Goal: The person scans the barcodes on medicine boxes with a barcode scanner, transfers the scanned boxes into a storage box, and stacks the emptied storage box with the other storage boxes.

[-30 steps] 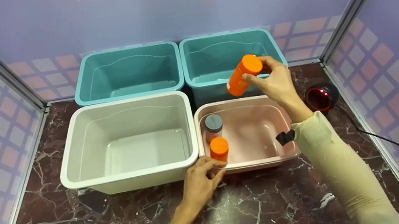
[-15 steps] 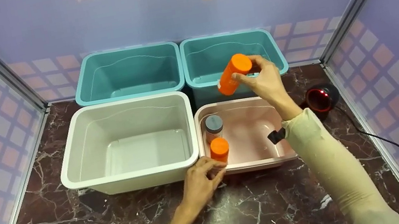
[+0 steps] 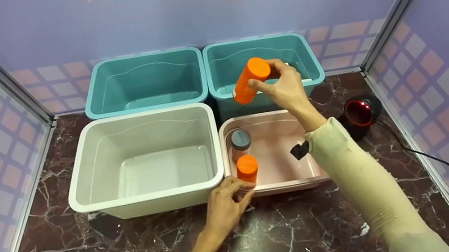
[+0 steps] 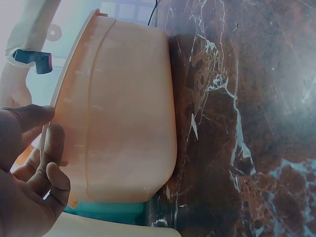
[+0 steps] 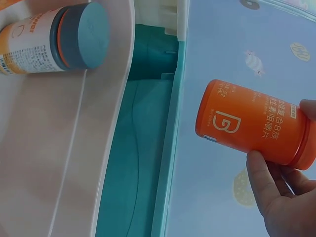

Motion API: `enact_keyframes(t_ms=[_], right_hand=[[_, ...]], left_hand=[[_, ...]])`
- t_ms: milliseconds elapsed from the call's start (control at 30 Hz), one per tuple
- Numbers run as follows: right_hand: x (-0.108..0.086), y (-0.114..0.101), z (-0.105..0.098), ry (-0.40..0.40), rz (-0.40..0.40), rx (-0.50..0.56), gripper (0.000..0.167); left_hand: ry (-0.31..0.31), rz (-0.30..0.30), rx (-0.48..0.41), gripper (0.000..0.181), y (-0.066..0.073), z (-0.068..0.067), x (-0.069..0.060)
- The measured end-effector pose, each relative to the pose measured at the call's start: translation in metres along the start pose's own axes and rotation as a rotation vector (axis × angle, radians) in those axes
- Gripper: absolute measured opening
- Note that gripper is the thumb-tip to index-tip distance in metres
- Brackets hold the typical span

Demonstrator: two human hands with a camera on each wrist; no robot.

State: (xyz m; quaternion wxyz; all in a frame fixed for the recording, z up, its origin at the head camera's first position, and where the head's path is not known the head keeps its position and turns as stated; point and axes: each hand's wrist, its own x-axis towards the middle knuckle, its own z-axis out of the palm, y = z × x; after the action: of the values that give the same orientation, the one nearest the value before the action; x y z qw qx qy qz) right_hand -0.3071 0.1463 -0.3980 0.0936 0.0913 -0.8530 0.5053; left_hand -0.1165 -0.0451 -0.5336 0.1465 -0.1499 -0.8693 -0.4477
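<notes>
My right hand [image 3: 289, 89] grips an orange supplement bottle [image 3: 245, 87] by its upper part, tilted, above the front rim of the right teal bin. Printed white lettering shows on that orange bottle [image 5: 247, 123] in the right wrist view. With thumb and fingers, my left hand [image 3: 224, 204] pinches the front rim of the pink bin [image 3: 276, 144], near its left corner. Inside the pink bin, along its left wall, stand another orange-capped bottle [image 3: 247, 167] and a grey-capped bottle [image 3: 241, 140] with a white and orange label. The left hand partly hides the lower orange one.
A white bin [image 3: 149, 196] stands left of the pink one. Behind are two teal bins, a left one [image 3: 147, 108] and a right one [image 3: 316, 68] with something pale inside. A black scanner [image 3: 363, 113] glowing red sits at right, its cable [image 3: 438, 158] trailing along the wall.
My right hand has carried the orange bottle left and slightly up, from over the right side of the teal bin's front towards its middle. The left hand has stayed at the pink rim.
</notes>
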Motion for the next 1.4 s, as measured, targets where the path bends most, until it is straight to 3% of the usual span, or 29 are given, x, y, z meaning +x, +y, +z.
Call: enact_keyframes(t_ms=[333,1400], right_hand=[[0.009,-0.007,0.017,-0.001,-0.031,0.038,0.059],[0.027,-0.024,0.062,-0.046,-0.008,0.056,0.059]], left_hand=[[-0.008,-0.007,-0.023,0.012,0.000,-0.001,0.000],[-0.027,-0.020,-0.021,0.010,0.000,-0.001,0.000]])
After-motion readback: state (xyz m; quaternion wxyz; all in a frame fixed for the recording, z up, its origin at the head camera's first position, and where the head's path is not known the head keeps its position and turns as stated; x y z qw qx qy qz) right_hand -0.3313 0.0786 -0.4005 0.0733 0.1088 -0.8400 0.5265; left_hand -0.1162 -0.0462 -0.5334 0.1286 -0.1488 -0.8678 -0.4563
